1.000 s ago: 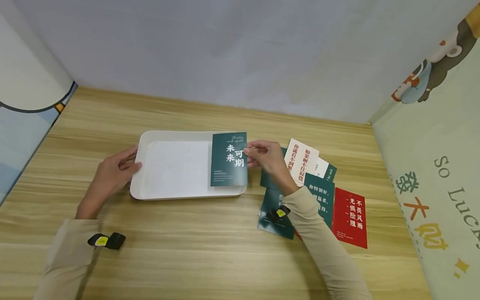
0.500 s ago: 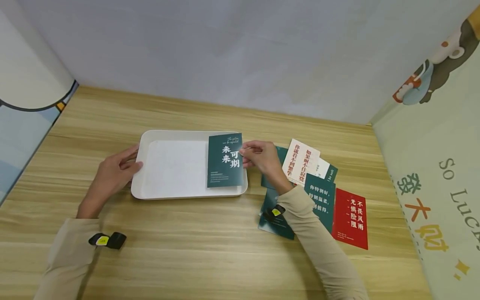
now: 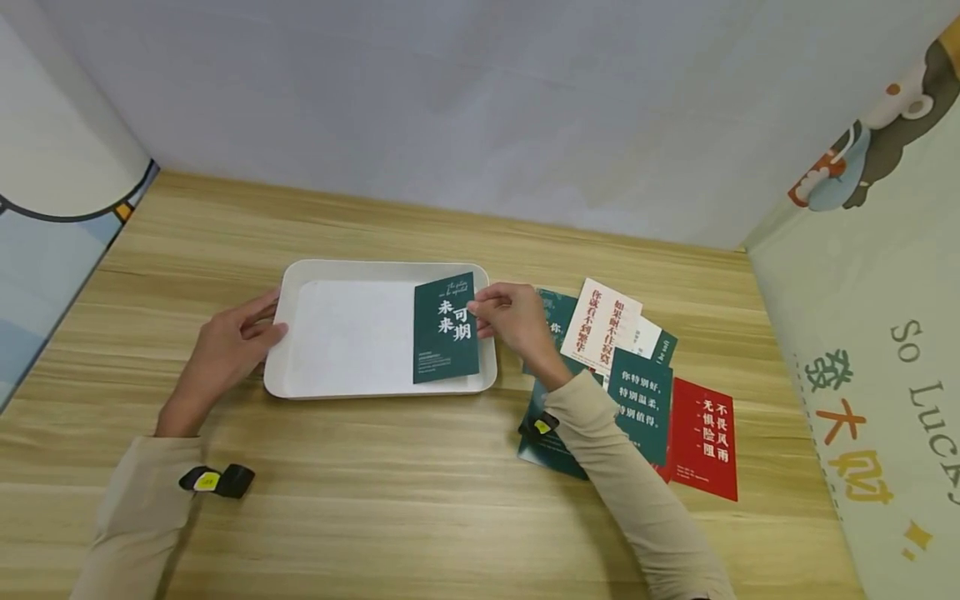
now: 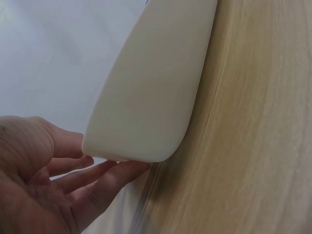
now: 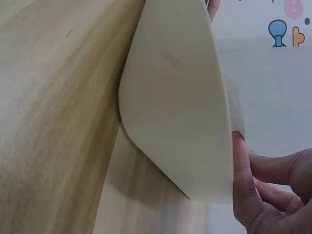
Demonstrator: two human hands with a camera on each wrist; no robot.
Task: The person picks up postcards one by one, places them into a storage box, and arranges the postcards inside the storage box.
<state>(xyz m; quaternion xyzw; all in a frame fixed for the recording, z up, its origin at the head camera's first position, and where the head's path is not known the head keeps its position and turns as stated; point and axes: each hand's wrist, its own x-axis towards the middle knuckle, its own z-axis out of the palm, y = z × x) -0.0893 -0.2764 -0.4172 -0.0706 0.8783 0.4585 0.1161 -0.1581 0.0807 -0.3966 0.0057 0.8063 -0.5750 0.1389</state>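
My right hand (image 3: 512, 319) pinches a dark green card (image 3: 444, 329) with white lettering by its right edge. The card is tilted over the right end of a white rectangular tray (image 3: 281, 387). In the right wrist view the tray's outer wall (image 5: 180, 97) hides most of the card, while the fingers (image 5: 241, 175) show beyond the rim. At the tray's left end my left hand (image 3: 232, 346) holds the tray, thumb at the rim. The left wrist view shows its fingers (image 4: 105, 190) against the tray's end wall (image 4: 141, 97).
Right of the tray, several cards overlap on the wooden table (image 3: 390, 492), among them a cream card (image 3: 600, 325), a green card (image 3: 639, 404) and a red card (image 3: 703, 442). My right forearm (image 3: 630, 483) crosses over part of them. A pale wall (image 3: 450, 108) rises behind the table.
My right hand has moved left with the green card, bringing it further over the tray and tilting it more. The left hand keeps its place at the tray's left end.
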